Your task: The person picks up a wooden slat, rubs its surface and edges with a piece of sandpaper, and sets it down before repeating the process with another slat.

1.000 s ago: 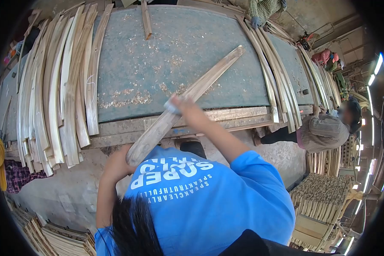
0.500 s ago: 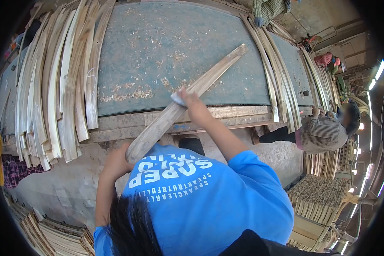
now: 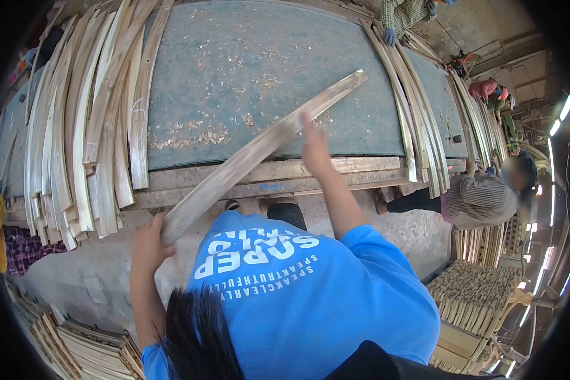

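A long wooden plank (image 3: 234, 164) slants from my lower left up over the work table (image 3: 247, 95), turned partly on its edge. My left hand (image 3: 149, 246) grips its near end, the fingers closed round the wood. Farther up, my right hand (image 3: 315, 151) is against the plank's right side, smeared by motion. The white pad seen under that hand a moment ago is hidden now. The plank's far end lies over the table top.
Wooden strips (image 3: 76, 126) are laid in a row across the table's left side, with more strips (image 3: 418, 107) at the right. Wood shavings (image 3: 202, 136) litter the table. Co-workers stand at right, one in a striped shirt (image 3: 484, 199). Stacked wood (image 3: 468, 291) stands behind.
My left hand has moved left with the plank's near end, and the plank has rolled towards its edge. My right hand has slid farther up along it, to the right.
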The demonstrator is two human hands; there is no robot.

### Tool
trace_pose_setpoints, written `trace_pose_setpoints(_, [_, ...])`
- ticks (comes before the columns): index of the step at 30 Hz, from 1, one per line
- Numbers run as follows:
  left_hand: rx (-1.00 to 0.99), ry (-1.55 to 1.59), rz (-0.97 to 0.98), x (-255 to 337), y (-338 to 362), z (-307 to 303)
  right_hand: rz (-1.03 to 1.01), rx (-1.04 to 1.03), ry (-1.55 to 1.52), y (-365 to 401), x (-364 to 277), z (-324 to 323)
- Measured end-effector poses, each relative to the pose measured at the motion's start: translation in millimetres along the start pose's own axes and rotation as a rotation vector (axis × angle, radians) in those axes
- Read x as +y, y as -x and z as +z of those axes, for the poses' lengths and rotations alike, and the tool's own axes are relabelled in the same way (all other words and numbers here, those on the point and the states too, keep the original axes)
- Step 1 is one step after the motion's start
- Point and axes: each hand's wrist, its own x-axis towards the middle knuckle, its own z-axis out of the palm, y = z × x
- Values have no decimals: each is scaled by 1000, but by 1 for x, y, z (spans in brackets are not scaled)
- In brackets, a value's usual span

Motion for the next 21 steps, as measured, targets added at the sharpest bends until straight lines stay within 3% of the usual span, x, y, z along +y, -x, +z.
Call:
trace_pose_setpoints(1, [1,-5,-2,-11,3,0,1,2,-5,5,-6,-3])
trace_pose_setpoints(3, [117,-137,-88,-45,18,5,-211,-427,126,14,-22,2])
trace_pose_setpoints(5, [204,-244,-155,-79,35,18,-230,-396,101,15,17,24])
trace_pose_setpoints(7, [305,-342,-205,-109,52,26,-134,-204,68,8,40,23])
trace_pose_setpoints(11, [388,-486,-496,-145,88,34,48,-28,74,0,29,11])
trace_pose_setpoints(13, [419,-507,-598,-145,100,33,-210,-133,213,5,20,23])
trace_pose_setpoints(14, [432,-504,-641,-143,105,32,-218,-137,210,4,26,27])
trace_pose_setpoints(16, [436,-497,-692,-140,112,30,-472,-470,68,-2,42,37])
trace_pose_setpoints(18, [454,-496,-690,-129,117,26,-61,-403,144,-29,88,21])
trace_pose_setpoints(20, [475,-493,-680,-129,120,25,112,-233,141,-47,139,16])
trace_pose_setpoints(21, [509,-400,-585,-140,124,28,106,-235,140,-51,133,15])
